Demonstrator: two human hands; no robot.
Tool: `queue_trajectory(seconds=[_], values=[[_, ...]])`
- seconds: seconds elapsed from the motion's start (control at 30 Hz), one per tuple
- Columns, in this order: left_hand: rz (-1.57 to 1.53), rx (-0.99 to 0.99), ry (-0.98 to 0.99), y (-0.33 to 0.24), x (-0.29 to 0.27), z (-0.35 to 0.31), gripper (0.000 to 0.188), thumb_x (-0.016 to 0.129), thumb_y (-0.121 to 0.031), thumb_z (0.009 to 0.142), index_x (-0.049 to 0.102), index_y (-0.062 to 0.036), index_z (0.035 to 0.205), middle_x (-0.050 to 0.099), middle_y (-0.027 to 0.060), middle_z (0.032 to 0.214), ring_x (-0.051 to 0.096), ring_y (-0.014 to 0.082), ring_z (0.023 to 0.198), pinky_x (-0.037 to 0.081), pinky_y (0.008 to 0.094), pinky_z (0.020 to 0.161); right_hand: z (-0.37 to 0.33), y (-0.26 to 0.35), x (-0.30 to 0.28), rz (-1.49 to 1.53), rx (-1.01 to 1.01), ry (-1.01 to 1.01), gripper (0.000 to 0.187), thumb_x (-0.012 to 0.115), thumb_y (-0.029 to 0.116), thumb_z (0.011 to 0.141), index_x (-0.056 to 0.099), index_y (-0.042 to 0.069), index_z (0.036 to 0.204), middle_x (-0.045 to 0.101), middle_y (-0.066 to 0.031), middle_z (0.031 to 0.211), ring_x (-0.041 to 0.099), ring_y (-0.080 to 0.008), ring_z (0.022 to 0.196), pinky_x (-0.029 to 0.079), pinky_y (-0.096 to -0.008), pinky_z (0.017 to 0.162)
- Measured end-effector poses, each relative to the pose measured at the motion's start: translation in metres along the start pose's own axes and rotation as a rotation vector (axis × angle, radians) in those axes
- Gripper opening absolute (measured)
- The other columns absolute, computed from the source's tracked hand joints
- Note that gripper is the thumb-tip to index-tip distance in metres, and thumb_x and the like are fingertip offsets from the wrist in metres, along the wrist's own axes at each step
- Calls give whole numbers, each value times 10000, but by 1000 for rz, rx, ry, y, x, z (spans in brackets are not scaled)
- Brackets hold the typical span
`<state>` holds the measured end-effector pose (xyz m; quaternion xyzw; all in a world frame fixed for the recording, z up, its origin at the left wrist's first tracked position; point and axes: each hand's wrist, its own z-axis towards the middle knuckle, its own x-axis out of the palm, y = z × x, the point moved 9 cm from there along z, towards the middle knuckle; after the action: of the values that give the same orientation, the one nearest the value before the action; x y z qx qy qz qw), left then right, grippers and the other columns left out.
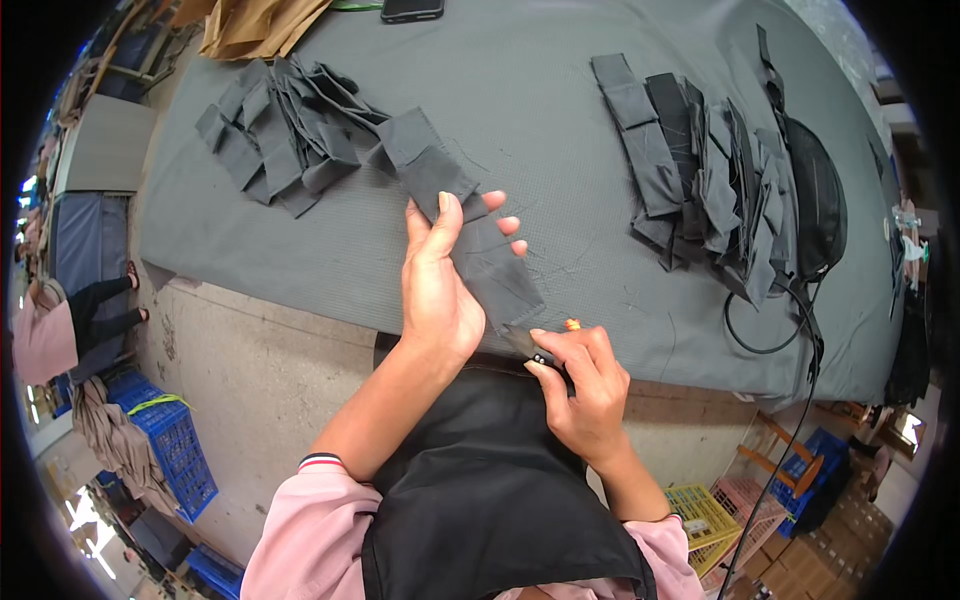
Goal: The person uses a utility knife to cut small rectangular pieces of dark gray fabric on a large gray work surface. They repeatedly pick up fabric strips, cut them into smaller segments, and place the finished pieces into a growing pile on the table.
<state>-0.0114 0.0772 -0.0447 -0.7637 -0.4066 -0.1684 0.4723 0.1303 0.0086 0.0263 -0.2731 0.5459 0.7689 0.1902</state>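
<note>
left hand [440, 285]: clasping strip [495, 268] | right hand [588, 388]: pinching cutter [524, 343] | advice: keep strip taut, cutter clear of left hand

On the worktable [560, 110], one heap of fabric strips [280, 130] lies at left, a second heap [690, 170] at right, with a waist pouch [815, 200] just right of the latter. Behind the left heap lies crumpled paper [262, 28]; right of the paper, a phone [412, 8]. The left hand [440, 285] is between the heaps; the right hand [588, 390] is nearer the front edge, to its right. A crate [180, 445] stands on the floor at left.
</note>
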Motion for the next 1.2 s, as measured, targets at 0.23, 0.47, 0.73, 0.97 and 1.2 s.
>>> queue_trajectory(seconds=[0.23,0.47,0.73,0.97,1.2], values=[[-13,-15,-11,1,-1,3,247,461,-299,983,392,-127,1146,590,126,1068,606,222,874,550,386,711,2,11,1,-139,-130,-24,347,735,17,655,649,51,989,600,-33,778,577,-180,621,438,-307,553],[-48,-71,-7,5,2,4,253,460,-301,982,379,-106,1121,593,138,1063,610,228,869,553,391,710,-2,1,3,-13,-89,-72,337,723,-11,664,647,45,987,580,-50,737,570,-199,618,443,-280,563],[49,-131,193,8,17,4,312,489,-291,972,376,-110,1199,589,145,1105,616,229,895,551,391,727,-4,-39,3,727,468,-78,332,686,-40,748,603,16,1065,522,-76,932,539,-91,713,471,-232,646],[173,-140,310,7,32,4,335,504,-277,968,365,-124,1232,592,129,1120,625,202,881,560,354,698,24,-12,8,297,44,40,297,698,-43,634,672,68,909,531,-69,658,512,-175,522,409,-269,485],[295,-5,246,-2,28,8,392,504,-276,969,326,-101,1272,609,144,1079,632,176,764,554,309,607,1,12,25,-14,-199,167,395,671,-30,536,667,71,918,486,-53,651,518,-210,532,438,-317,527]])
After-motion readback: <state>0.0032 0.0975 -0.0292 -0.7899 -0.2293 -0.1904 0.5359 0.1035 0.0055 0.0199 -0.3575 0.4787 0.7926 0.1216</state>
